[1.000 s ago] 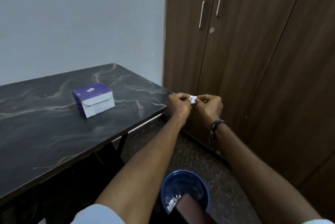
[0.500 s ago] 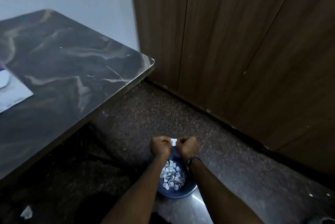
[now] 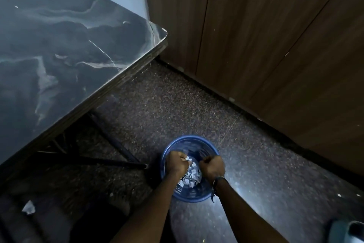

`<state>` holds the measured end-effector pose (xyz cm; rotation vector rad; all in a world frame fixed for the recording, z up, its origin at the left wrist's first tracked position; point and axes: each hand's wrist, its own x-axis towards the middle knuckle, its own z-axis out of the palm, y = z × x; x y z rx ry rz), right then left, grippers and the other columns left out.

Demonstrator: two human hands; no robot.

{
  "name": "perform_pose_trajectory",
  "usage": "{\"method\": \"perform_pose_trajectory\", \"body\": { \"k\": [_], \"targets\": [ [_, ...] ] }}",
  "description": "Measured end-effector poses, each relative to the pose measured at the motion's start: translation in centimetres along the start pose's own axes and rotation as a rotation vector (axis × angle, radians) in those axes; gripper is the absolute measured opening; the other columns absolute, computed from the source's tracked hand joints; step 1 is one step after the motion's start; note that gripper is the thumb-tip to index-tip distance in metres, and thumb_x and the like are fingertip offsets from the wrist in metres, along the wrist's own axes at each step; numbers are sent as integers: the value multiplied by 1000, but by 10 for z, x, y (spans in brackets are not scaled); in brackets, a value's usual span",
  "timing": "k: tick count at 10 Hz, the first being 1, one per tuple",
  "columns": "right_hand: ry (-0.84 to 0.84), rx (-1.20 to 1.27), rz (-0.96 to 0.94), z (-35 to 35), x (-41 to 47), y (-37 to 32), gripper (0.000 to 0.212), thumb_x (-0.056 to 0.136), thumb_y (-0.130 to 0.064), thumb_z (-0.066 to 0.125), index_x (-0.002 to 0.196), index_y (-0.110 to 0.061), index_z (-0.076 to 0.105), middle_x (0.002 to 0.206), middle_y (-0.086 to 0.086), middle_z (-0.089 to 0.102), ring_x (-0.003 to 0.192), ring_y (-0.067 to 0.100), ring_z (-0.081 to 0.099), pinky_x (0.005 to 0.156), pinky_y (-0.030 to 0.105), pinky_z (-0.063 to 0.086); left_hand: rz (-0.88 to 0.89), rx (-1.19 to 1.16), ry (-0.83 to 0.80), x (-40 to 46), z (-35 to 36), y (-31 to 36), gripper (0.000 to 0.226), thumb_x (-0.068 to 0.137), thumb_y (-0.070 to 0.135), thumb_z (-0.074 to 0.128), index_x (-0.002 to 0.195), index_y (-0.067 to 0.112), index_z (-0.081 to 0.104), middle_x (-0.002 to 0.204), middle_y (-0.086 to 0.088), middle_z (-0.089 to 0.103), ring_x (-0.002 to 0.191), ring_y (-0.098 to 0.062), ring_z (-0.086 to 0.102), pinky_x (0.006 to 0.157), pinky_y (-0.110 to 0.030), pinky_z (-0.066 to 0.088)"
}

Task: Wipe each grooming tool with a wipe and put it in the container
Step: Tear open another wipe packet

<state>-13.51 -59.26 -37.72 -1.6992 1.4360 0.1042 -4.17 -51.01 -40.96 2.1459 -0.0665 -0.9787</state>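
Note:
Both my hands hover over a blue bin (image 3: 206, 196) on the floor. My left hand (image 3: 177, 163) is closed, with a small white wipe packet (image 3: 186, 158) showing at its fingertips. My right hand (image 3: 212, 166) is a closed fist a little to the right, apart from the left; whatever it may hold is hidden. Several small white and grey torn wrappers (image 3: 190, 176) lie in the bin. No grooming tool is in view.
A dark marble-patterned table (image 3: 65, 51) fills the upper left, its metal legs (image 3: 118, 145) reaching toward the bin. Brown wooden wardrobe doors (image 3: 266, 42) stand on the right. A paper scrap (image 3: 29, 207) lies on the speckled floor at lower left.
My view has dropped from the table to the floor. My hands came down over the bin and moved apart; earlier both pinched the small white packet together.

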Motion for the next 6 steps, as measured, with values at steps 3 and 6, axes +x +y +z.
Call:
{"method": "perform_pose_trajectory", "body": {
  "k": [3,6],
  "targets": [
    [-33,-64,-24,3,-7,10,17,83,-14,63,86,-3,75,95,17,73,94,33,67,75,32,51,56,119,70,-22,-14,0,5,78,8,74,75,11,72,86,-10,75,86,-24,70,82,-33,57],
    [76,-316,-263,-1,-26,-8,50,98,-42,37,123,-1,52,133,22,54,119,37,54,95,43,43,543,859,-108,-54,-41,23,96,87,42,62,152,3,2,160,-15,3,148,-31,7,120,-42,16]
  ]
}}
